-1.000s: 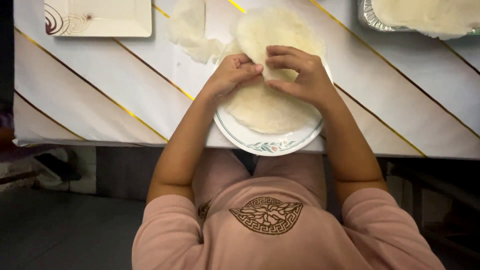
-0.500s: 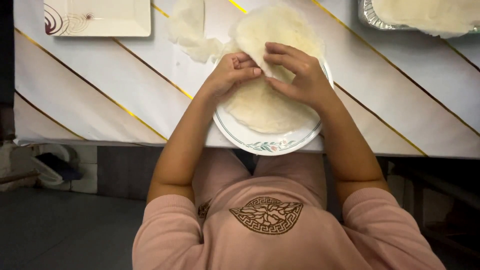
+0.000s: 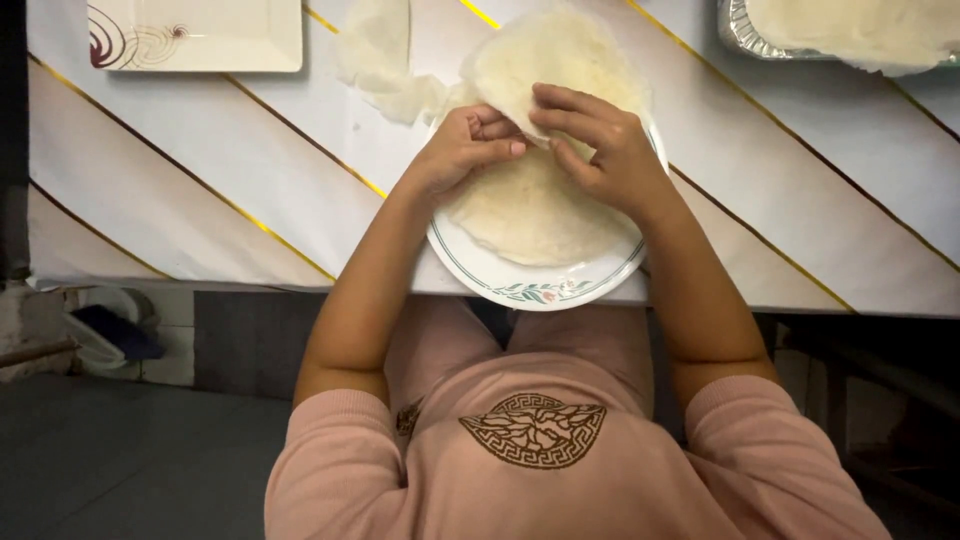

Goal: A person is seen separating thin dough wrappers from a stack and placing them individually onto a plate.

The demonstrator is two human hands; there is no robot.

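Both the left hand [image 3: 468, 150] and right hand [image 3: 600, 150] pinch the thin pale round flatbread [image 3: 530, 205] over the round white floral-rimmed plate [image 3: 540, 290] on the striped tabletop [image 3: 200, 170].

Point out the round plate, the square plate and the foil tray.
round plate [image 3: 540, 292], head view, on its near rim with the flower pattern.
square plate [image 3: 215, 35], head view, on its bare middle.
foil tray [image 3: 735, 30], head view, on its left rim.

Both hands on thin flatbread over a round plate.
Left hand [image 3: 465, 150] and right hand [image 3: 600, 150] pinch the pale flatbread [image 3: 530, 200]; plate [image 3: 540, 290] overhangs the striped table's [image 3: 200, 180] near edge.
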